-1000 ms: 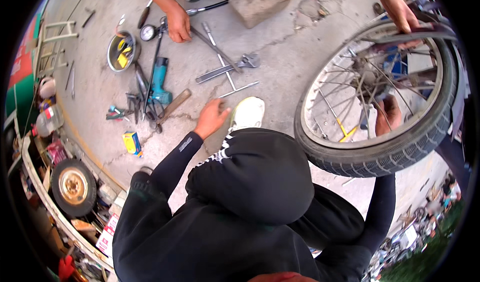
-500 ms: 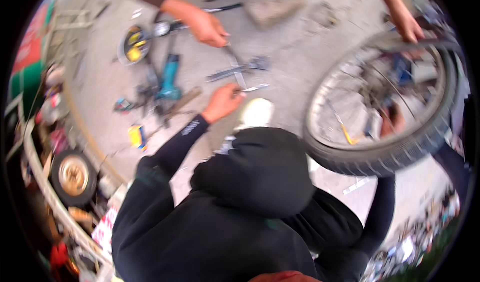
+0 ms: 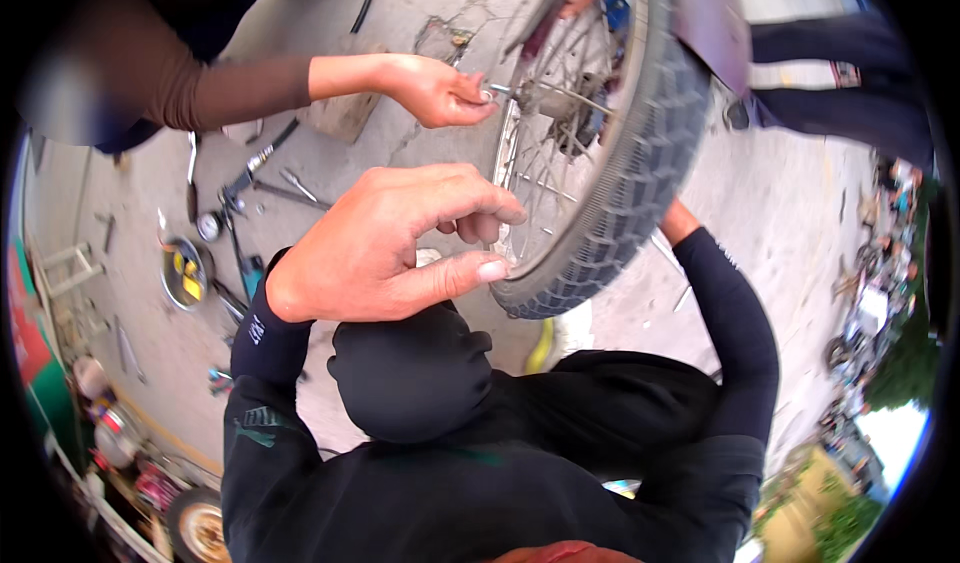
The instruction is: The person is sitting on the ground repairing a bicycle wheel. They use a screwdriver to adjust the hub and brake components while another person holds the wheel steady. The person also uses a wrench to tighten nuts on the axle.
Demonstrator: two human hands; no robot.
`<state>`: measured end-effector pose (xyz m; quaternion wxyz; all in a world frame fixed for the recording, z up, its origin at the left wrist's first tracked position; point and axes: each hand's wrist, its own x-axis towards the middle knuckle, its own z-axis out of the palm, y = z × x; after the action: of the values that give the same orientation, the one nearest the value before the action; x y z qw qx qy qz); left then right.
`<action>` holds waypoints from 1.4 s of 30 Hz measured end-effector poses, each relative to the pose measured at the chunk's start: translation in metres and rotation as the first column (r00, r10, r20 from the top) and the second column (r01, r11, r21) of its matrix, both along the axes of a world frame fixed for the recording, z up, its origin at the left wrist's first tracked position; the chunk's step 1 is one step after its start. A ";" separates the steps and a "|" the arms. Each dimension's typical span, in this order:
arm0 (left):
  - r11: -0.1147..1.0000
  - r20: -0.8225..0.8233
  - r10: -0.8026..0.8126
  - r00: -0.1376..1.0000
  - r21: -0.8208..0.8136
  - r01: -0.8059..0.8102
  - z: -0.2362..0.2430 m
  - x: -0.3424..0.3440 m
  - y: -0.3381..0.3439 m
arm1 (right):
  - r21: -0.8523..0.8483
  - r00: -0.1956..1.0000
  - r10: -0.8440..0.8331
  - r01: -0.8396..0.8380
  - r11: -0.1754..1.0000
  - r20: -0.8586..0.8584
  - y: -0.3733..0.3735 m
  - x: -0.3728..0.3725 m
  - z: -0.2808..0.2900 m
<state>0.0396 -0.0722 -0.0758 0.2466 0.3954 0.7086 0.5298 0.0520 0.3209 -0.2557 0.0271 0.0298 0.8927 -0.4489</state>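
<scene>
My left grip (image 3: 400,241), fingers spread, is leaving the tools (image 3: 292,195) for the wheel (image 3: 640,153), joining my right grip (image 3: 680,220), whose closure I cannot tell.

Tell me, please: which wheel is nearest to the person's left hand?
The spoked wheel, just beside the left hand; the rusty-centred wheel is far from it, at the picture's lower left.
</scene>
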 end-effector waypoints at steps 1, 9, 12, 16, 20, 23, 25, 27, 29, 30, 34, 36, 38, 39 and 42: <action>0.998 -0.010 0.067 0.998 -0.006 -0.067 0.007 -0.002 0.005 | -0.015 0.996 0.030 -0.031 0.999 -0.078 -0.026 -0.007 0.024; 0.948 0.008 0.319 0.948 -0.010 -0.319 0.028 -0.002 0.065 | -0.025 0.994 0.010 -0.013 1.000 -0.105 -0.055 -0.011 0.045; 0.943 -0.060 0.327 0.943 -0.045 -0.330 0.032 0.004 0.080 | -0.302 0.997 0.011 -0.034 0.953 -0.078 -0.043 -0.005 0.030; 0.879 -0.096 0.394 0.914 -0.251 -0.405 0.050 0.015 0.093 | -0.662 0.984 0.088 0.036 0.748 0.153 -0.002 -0.004 0.035; 0.775 -0.178 0.491 0.853 -0.359 -0.521 0.054 0.022 0.085 | -0.738 0.954 -0.203 0.301 0.603 0.223 0.015 -0.019 0.011; 0.656 -0.309 0.606 0.733 -0.327 -0.680 0.063 0.041 0.102 | -0.859 0.903 -0.347 0.376 0.348 0.255 -0.008 -0.039 0.022; 0.545 -0.507 0.570 0.647 -0.356 -0.759 0.067 0.048 0.111 | -0.831 0.931 -0.219 0.359 0.425 0.291 -0.012 -0.046 0.021; 0.466 -0.669 0.491 0.558 -0.340 -0.817 0.067 0.055 0.121 | -0.755 0.917 -0.052 0.356 0.550 0.394 -0.011 -0.052 0.006; 0.443 -0.807 0.312 0.501 -0.343 -0.828 0.062 0.055 0.125 | -0.624 0.901 -0.056 0.341 0.703 0.430 -0.014 -0.052 -0.031; 0.438 -0.861 0.170 0.479 -0.369 -0.820 0.061 0.049 0.126 | -0.547 0.893 -0.005 0.281 0.788 0.451 -0.014 -0.053 -0.063; 0.430 -0.905 0.088 0.416 -0.342 -0.836 0.053 0.045 0.131 | -0.435 0.978 0.001 0.092 0.896 0.210 -0.058 -0.026 -0.093; 0.426 -0.932 0.101 0.349 -0.276 -0.862 0.046 0.044 0.136 | -0.613 0.989 -0.037 0.118 0.782 0.143 -0.066 -0.021 -0.090; 0.396 -0.964 0.037 0.265 -0.229 -0.889 0.042 0.049 0.146 | -0.799 0.994 -0.072 0.106 0.592 0.078 -0.076 -0.012 -0.085; 0.385 -0.975 0.001 0.222 -0.205 -0.900 0.039 0.050 0.150 | -0.782 0.997 -0.017 0.071 0.619 0.077 -0.073 -0.011 -0.082; 0.360 -0.969 -0.226 0.105 -0.183 -0.915 0.015 0.049 0.155 | -0.688 0.997 0.070 -0.025 0.725 0.038 -0.065 -0.007 -0.074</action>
<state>0.0887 0.0826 -0.0611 -0.2539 0.2089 0.9233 -0.1984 0.0450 0.2564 -0.3295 0.0751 0.0085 0.6626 -0.7452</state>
